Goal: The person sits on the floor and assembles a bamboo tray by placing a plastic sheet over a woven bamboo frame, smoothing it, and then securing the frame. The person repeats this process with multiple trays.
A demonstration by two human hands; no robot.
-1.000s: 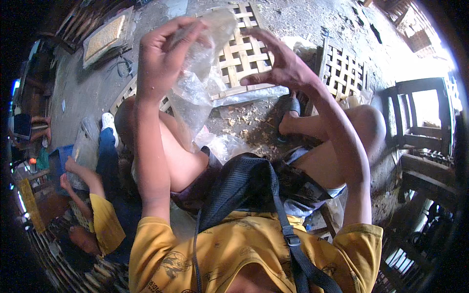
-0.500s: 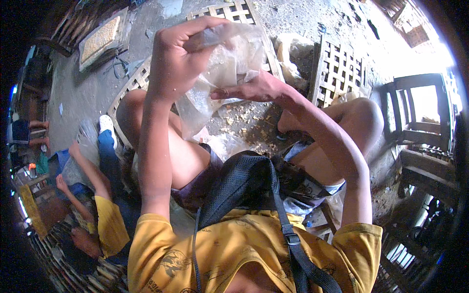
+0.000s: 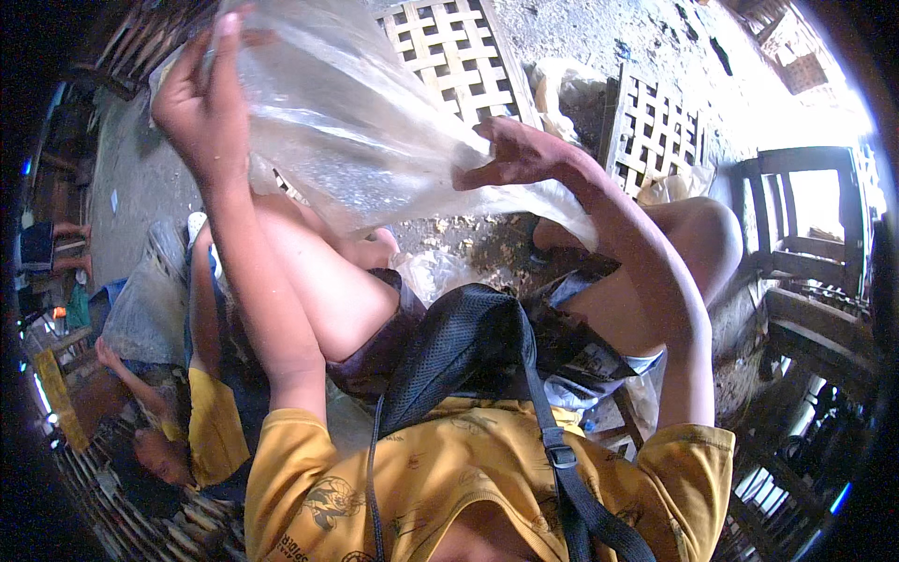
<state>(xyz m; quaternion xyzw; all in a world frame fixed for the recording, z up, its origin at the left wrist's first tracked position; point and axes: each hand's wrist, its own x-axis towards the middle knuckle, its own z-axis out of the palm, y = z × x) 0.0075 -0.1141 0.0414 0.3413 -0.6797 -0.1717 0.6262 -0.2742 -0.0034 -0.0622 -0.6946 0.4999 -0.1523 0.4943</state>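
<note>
Dirt floor, two lattice panels (image 3: pixel 449 51) | one clear plastic bag (image 3: pixel 375 140) | left hand (image 3: pixel 201 112) and right hand (image 3: pixel 510 155) fingers grasping it

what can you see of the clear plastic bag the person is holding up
The clear plastic bag is thin, crinkled, glossy film, see-through, held stretched and slanting above the knees. The left hand grips its upper left end; the right hand presses on its lower right side. Whether anything is inside cannot be told.
</note>
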